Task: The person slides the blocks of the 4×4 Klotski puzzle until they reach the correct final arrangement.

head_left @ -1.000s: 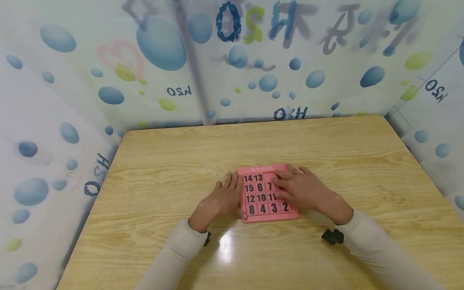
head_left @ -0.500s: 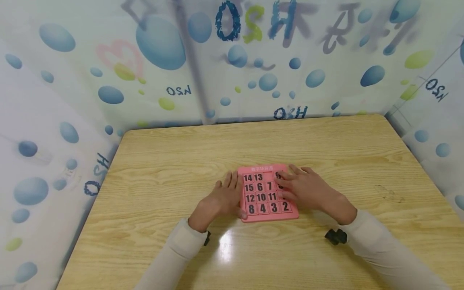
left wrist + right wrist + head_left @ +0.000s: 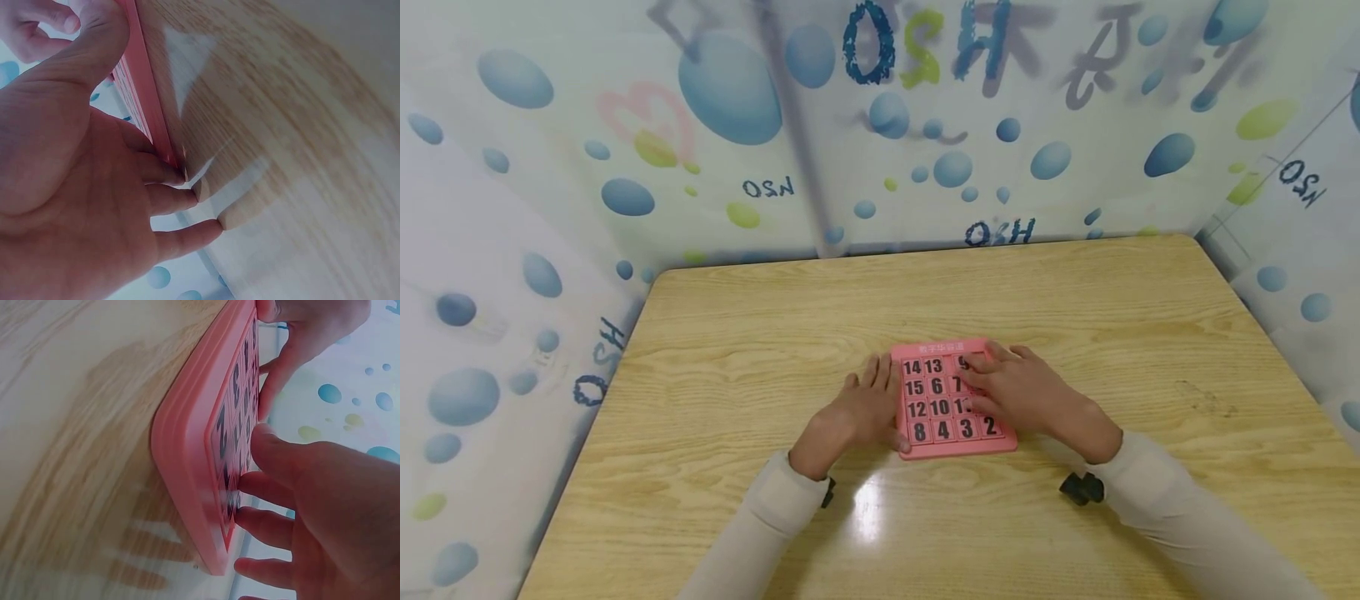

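A pink number sliding puzzle lies flat on the wooden table, with black numbers on its tiles. My left hand rests along the puzzle's left edge, thumb at its near left corner. In the left wrist view its extended fingertips reach the table beside the pink frame. Spread over the upper right tiles, my right hand touches them with its fingertips and hides part of the right columns. The 9 tile is in the top row beside 13, partly under a finger.
Around the puzzle stretches the wooden tabletop. A wall covering printed with blue and green drops stands behind the table's far edge and along both sides. A small black device is at the right wrist.
My right hand shifted slightly right, then back left. The 9 tile slid left into the gap beside 13 in the top row. My left hand stayed in place.
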Tool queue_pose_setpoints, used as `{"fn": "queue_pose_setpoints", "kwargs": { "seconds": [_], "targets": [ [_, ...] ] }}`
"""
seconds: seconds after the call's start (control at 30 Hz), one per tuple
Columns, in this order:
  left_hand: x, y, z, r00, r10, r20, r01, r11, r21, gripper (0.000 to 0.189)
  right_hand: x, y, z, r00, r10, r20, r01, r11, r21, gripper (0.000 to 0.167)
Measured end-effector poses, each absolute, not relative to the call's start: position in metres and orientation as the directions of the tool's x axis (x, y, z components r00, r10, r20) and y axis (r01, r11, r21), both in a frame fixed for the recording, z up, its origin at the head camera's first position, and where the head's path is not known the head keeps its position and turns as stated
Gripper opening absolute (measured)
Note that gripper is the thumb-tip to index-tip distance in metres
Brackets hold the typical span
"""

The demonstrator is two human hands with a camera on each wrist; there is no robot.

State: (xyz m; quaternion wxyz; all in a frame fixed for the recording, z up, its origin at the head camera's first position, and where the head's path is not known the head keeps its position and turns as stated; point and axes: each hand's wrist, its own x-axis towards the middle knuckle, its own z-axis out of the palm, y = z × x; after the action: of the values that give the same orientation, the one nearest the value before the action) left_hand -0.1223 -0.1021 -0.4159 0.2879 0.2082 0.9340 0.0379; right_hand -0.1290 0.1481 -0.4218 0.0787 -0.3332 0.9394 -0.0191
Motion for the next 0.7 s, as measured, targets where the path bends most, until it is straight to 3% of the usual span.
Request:
{"fn": "queue_pose_setpoints", "kwargs": {
  "seconds": [0.4,0.7],
  "targets": [
    [-0.1215,-0.1017,-0.414,-0.745,0.404,-0.53,0.366,0.913,0.182,0.119,-0.1292,0.1376,-0.42,-0.734,-0.669,-0.121,-0.667,0.743,-0.061,0.053],
    [-0.1209,-0.1021,-0.4142,-0.746,0.405,-0.529,0.356,0.914,0.197,0.12,-0.1237,0.1467,-0.4158,-0.761,-0.641,-0.101,-0.64,0.767,-0.047,0.05]
  ]
}}
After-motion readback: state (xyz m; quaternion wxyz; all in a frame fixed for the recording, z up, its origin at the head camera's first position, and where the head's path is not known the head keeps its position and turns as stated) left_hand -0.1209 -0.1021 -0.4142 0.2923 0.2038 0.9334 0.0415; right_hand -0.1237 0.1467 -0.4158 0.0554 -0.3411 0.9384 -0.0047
